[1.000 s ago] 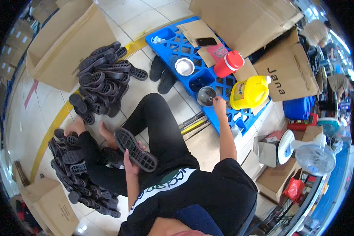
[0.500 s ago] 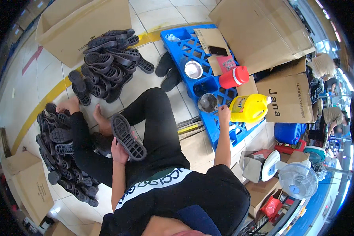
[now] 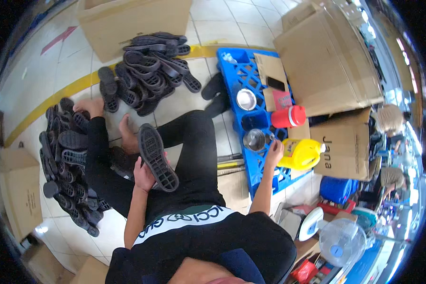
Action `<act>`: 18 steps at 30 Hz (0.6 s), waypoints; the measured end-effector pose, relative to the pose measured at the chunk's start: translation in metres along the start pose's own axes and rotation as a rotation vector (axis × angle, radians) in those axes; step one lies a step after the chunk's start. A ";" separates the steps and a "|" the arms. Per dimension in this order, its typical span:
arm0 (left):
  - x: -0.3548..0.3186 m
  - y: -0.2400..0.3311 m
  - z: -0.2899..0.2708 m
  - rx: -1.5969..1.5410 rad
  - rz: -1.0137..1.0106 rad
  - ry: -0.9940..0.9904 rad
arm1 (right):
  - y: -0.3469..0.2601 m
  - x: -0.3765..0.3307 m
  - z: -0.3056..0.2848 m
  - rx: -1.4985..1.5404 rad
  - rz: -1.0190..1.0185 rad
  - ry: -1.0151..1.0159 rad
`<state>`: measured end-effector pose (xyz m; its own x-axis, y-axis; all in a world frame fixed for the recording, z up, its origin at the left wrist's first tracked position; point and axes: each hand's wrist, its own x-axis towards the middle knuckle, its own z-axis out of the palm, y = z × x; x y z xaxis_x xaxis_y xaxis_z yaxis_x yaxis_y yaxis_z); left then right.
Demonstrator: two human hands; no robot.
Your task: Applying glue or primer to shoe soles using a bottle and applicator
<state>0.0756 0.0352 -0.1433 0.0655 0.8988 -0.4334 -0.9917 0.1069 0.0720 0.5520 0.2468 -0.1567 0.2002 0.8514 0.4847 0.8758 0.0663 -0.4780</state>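
My left hand [image 3: 145, 176] is closed around the edge of a dark shoe sole [image 3: 152, 150], tilted above my lap with its gridded face showing. To the right, my right hand [image 3: 275, 151] is closed in a pinch beside a small metal bowl [image 3: 254, 140]. A small end of something pokes out beyond its fingers, too small to name. Directly beside that hand stands a yellow jug [image 3: 302, 155] with a white cap. The bowl rests on a blue plastic pallet [image 3: 253, 176], and a second, pale-filled metal bowl [image 3: 246, 100] sits farther back.
Piles of dark soles lie ahead [image 3: 149, 71] and at my left [image 3: 71, 156]. A red jug [image 3: 288, 117] and a phone [image 3: 275, 84] are on the pallet. Cardboard boxes [image 3: 326, 61] stand behind it; a fan [image 3: 341, 242] is at the lower right. People work at far right.
The whole view has shifted, carrying most of the scene rightward. My right fingers pointed toward the near bowl's rim before; now they point more upward. My left hand still holds the sole.
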 end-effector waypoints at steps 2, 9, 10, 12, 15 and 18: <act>-0.001 -0.002 0.005 -0.005 -0.004 -0.035 | -0.023 0.006 -0.002 0.001 -0.174 0.202; -0.010 0.003 0.009 0.068 -0.026 -0.112 | -0.002 -0.014 0.066 -0.007 0.095 -0.037; -0.012 0.007 0.013 0.062 0.025 -0.103 | -0.047 -0.014 0.062 0.108 0.199 -0.037; -0.019 0.005 0.030 0.086 0.010 -0.111 | -0.105 -0.001 0.063 0.458 0.373 -0.308; -0.016 0.012 0.034 0.144 0.043 -0.201 | -0.256 -0.010 0.039 1.012 0.433 -0.858; -0.018 0.017 0.045 0.216 0.084 -0.218 | -0.347 -0.034 0.040 1.132 0.311 -1.137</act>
<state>0.0629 0.0397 -0.0935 0.0297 0.9758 -0.2164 -0.9495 0.0952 0.2990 0.2235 0.2156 -0.0371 -0.5592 0.7934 -0.2403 0.0126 -0.2817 -0.9594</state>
